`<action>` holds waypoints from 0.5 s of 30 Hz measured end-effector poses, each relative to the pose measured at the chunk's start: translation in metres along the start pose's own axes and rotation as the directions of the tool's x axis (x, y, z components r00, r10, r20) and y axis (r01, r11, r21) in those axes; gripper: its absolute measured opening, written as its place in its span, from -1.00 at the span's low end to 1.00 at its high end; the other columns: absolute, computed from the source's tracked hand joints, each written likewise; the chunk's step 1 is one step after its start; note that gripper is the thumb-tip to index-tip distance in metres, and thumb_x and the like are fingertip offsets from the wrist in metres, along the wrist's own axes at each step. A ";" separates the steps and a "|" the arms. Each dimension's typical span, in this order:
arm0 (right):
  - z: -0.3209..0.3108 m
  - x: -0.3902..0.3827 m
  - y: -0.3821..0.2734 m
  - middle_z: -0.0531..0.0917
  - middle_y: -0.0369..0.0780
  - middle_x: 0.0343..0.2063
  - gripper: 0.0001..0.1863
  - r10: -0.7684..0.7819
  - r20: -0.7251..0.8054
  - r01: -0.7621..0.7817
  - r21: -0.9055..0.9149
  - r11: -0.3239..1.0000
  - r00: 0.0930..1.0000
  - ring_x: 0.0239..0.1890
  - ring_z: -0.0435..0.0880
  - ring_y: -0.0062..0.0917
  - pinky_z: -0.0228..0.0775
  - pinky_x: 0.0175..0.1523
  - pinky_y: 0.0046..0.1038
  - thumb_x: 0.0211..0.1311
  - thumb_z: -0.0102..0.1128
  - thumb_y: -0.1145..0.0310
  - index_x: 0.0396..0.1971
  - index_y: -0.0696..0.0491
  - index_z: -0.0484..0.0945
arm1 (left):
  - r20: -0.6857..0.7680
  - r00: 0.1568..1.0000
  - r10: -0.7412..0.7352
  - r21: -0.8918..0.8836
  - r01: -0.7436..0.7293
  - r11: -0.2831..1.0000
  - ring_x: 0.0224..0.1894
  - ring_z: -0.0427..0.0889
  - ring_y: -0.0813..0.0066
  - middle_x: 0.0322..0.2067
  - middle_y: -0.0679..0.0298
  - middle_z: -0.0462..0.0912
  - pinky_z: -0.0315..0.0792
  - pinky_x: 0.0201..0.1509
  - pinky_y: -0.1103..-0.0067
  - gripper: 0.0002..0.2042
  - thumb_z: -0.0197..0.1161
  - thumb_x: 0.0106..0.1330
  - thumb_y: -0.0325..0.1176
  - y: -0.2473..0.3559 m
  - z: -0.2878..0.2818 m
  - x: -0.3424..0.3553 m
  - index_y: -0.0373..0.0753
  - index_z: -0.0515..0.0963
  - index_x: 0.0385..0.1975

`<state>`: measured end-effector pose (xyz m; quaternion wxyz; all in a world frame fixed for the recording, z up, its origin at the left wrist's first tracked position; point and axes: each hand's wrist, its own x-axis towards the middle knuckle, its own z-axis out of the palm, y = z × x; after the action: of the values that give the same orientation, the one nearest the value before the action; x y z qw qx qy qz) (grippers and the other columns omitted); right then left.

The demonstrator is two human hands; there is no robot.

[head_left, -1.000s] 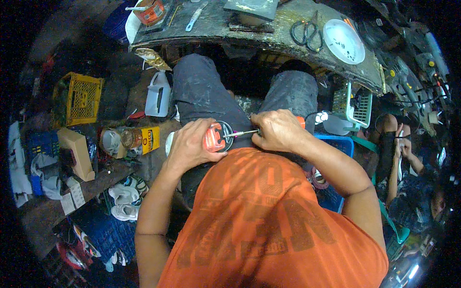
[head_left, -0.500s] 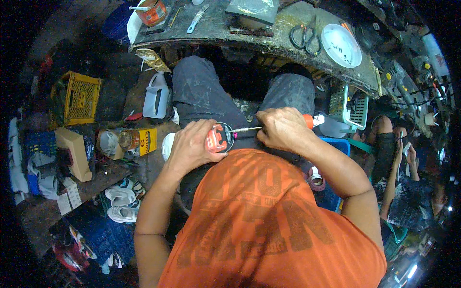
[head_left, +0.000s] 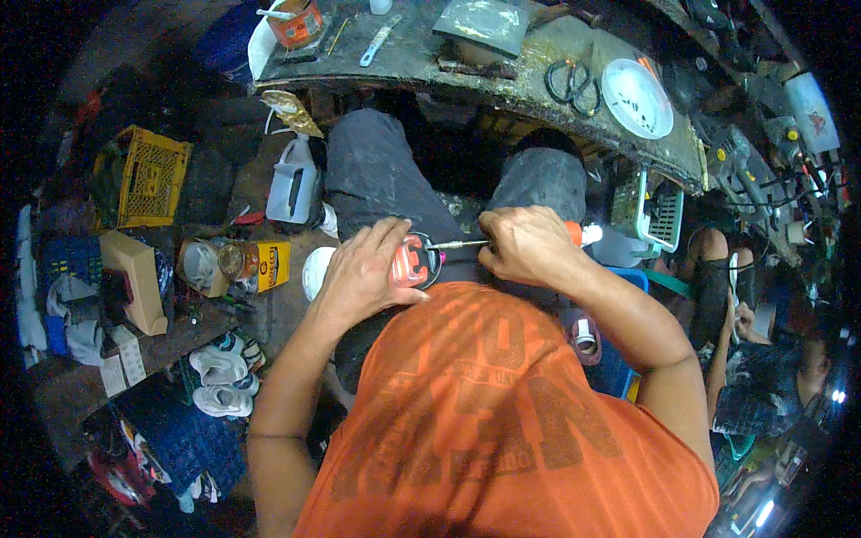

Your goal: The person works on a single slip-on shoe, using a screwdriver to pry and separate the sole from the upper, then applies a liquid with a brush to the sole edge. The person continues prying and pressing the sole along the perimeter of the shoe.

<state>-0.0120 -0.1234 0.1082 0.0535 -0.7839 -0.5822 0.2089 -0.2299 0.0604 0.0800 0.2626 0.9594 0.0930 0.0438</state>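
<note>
The left grip (head_left: 360,272) clamps what seems a shoe (head_left: 410,262), the right grip (head_left: 531,244) a metal-shafted tool (head_left: 459,244).

Bare hands (head_left: 359,271) hold a red piece (head_left: 410,262) and a metal-shafted tool (head_left: 459,244).

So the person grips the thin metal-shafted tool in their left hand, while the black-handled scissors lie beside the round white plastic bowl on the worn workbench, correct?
Not quite: the head view shows the thin metal-shafted tool in the right hand. The black-handled scissors do lie beside the round white plastic bowl on the worn workbench.
</note>
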 end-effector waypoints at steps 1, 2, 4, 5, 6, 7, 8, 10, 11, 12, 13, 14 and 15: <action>-0.001 -0.001 -0.001 0.78 0.06 -0.39 -0.70 0.018 -0.013 -0.018 0.018 1.000 1.000 -0.30 0.81 0.00 0.68 -0.11 0.00 0.12 0.31 0.20 -0.33 0.16 0.67 | -0.044 0.998 0.053 0.062 -0.051 0.997 0.13 0.60 0.00 0.10 0.01 0.56 0.52 0.18 0.18 -0.17 0.65 0.00 0.07 0.000 -0.001 0.000 -0.34 0.54 0.23; -0.002 -0.001 -0.003 0.78 0.07 -0.40 -0.70 0.036 -0.026 -0.035 0.037 0.999 0.999 -0.31 0.81 0.01 0.68 -0.11 0.00 0.13 0.30 0.19 -0.34 0.16 0.67 | -0.038 0.998 0.045 0.010 -0.044 0.999 0.14 0.58 0.00 0.13 -0.01 0.54 0.50 0.21 0.17 -0.18 0.61 0.08 0.05 0.000 -0.002 0.000 -0.37 0.51 0.27; -0.005 -0.003 -0.006 0.77 0.07 -0.40 -0.70 0.035 -0.035 -0.033 0.060 0.998 0.999 -0.31 0.81 0.02 0.68 -0.11 0.01 0.13 0.29 0.19 -0.34 0.15 0.66 | -0.013 0.999 0.033 -0.047 -0.033 0.998 0.16 0.55 -0.02 0.18 -0.04 0.48 0.45 0.26 0.16 -0.19 0.53 0.23 0.02 -0.001 -0.001 0.001 -0.42 0.44 0.34; -0.006 -0.004 -0.008 0.77 0.07 -0.40 -0.70 0.035 -0.040 -0.032 0.073 0.997 0.999 -0.31 0.81 0.02 0.67 -0.12 0.02 0.14 0.29 0.18 -0.33 0.15 0.66 | -0.153 0.988 0.033 -0.181 -0.061 0.982 0.05 0.55 -0.01 0.08 -0.01 0.53 0.45 0.20 0.21 -0.44 0.41 0.37 -0.12 0.003 0.007 0.006 -0.39 0.52 0.22; -0.006 -0.005 -0.010 0.77 0.07 -0.39 -0.69 0.026 -0.047 -0.023 0.067 0.997 0.999 -0.31 0.81 0.02 0.67 -0.12 0.02 0.14 0.29 0.18 -0.33 0.15 0.66 | -0.184 0.981 0.059 -0.197 -0.096 0.976 0.03 0.55 -0.02 0.04 0.00 0.54 0.45 0.17 0.20 -0.52 0.39 0.39 -0.17 0.002 0.010 0.006 -0.38 0.54 0.15; -0.007 -0.005 -0.011 0.78 0.07 -0.39 -0.69 0.021 -0.055 -0.017 0.062 0.998 0.998 -0.31 0.81 0.02 0.67 -0.12 0.03 0.14 0.29 0.18 -0.33 0.15 0.66 | -0.188 0.979 0.077 -0.208 -0.116 0.971 0.00 0.54 -0.02 0.00 0.01 0.54 0.44 0.13 0.20 -0.60 0.37 0.41 -0.21 0.002 0.013 0.007 -0.37 0.56 0.08; -0.007 -0.005 -0.013 0.78 0.07 -0.38 -0.69 0.017 -0.058 -0.014 0.054 0.998 0.998 -0.30 0.81 0.02 0.67 -0.12 0.03 0.13 0.29 0.18 -0.32 0.14 0.66 | -0.186 0.978 0.090 -0.222 -0.132 0.966 -0.03 0.54 -0.03 -0.04 0.02 0.55 0.44 0.10 0.19 -0.68 0.34 0.43 -0.26 0.002 0.016 0.008 -0.36 0.58 0.00; -0.008 -0.006 -0.014 0.78 0.07 -0.37 -0.69 0.031 -0.061 -0.027 0.056 0.998 0.998 -0.30 0.81 0.02 0.67 -0.13 0.03 0.13 0.28 0.18 -0.33 0.15 0.66 | -0.221 0.964 0.150 -0.150 -0.185 0.971 -0.10 0.54 -0.04 -0.11 0.03 0.55 0.44 0.00 0.18 -0.85 0.27 0.45 -0.38 0.000 0.020 0.007 -0.33 0.56 -0.16; -0.008 -0.006 -0.014 0.78 0.07 -0.36 -0.69 0.034 -0.055 -0.031 0.051 0.998 0.998 -0.30 0.81 0.02 0.67 -0.13 0.03 0.12 0.28 0.18 -0.33 0.15 0.66 | -0.225 0.962 0.153 -0.152 -0.190 0.970 -0.10 0.55 -0.04 -0.10 0.02 0.54 0.45 0.00 0.18 -0.86 0.26 0.45 -0.40 -0.002 0.020 0.006 -0.34 0.56 -0.15; -0.009 -0.007 -0.014 0.78 0.07 -0.36 -0.69 0.035 -0.077 -0.030 0.062 0.998 0.996 -0.29 0.81 0.01 0.67 -0.13 0.03 0.12 0.28 0.18 -0.33 0.15 0.66 | -0.230 0.961 0.157 -0.153 -0.195 0.969 -0.11 0.56 -0.05 -0.10 0.02 0.54 0.45 0.00 0.18 -0.87 0.25 0.45 -0.41 -0.003 0.021 0.005 -0.34 0.56 -0.15; -0.010 -0.008 -0.013 0.78 0.07 -0.36 -0.69 0.037 -0.094 -0.030 0.068 0.997 0.995 -0.29 0.81 0.01 0.67 -0.13 0.03 0.11 0.29 0.19 -0.33 0.16 0.66 | -0.255 0.960 0.118 -0.195 -0.170 0.966 -0.11 0.57 -0.06 -0.11 0.01 0.54 0.46 0.01 0.18 -0.88 0.23 0.46 -0.42 -0.004 0.021 0.004 -0.34 0.56 -0.15; -0.011 -0.009 -0.012 0.78 0.06 -0.36 -0.68 0.043 -0.104 -0.036 0.070 0.997 0.994 -0.29 0.81 0.01 0.67 -0.13 0.03 0.10 0.29 0.19 -0.33 0.17 0.66 | -0.278 0.957 0.078 -0.237 -0.147 0.960 -0.12 0.58 -0.06 -0.12 0.01 0.55 0.47 0.02 0.17 -0.88 0.22 0.47 -0.43 -0.004 0.022 0.004 -0.34 0.56 -0.15; -0.013 -0.010 -0.011 0.78 0.06 -0.36 -0.68 0.047 -0.102 -0.040 0.064 0.997 0.994 -0.29 0.81 0.01 0.67 -0.12 0.03 0.10 0.29 0.19 -0.33 0.17 0.66 | -0.321 0.947 0.024 -0.294 -0.124 0.948 -0.13 0.59 -0.07 -0.13 0.01 0.55 0.48 0.03 0.16 -0.89 0.21 0.48 -0.44 -0.002 0.023 0.003 -0.34 0.56 -0.15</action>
<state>-0.0189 -0.1275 0.1258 0.1031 -0.8041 -0.5548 0.1873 -0.2241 0.0519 0.0593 0.3900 0.8898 0.0892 0.2195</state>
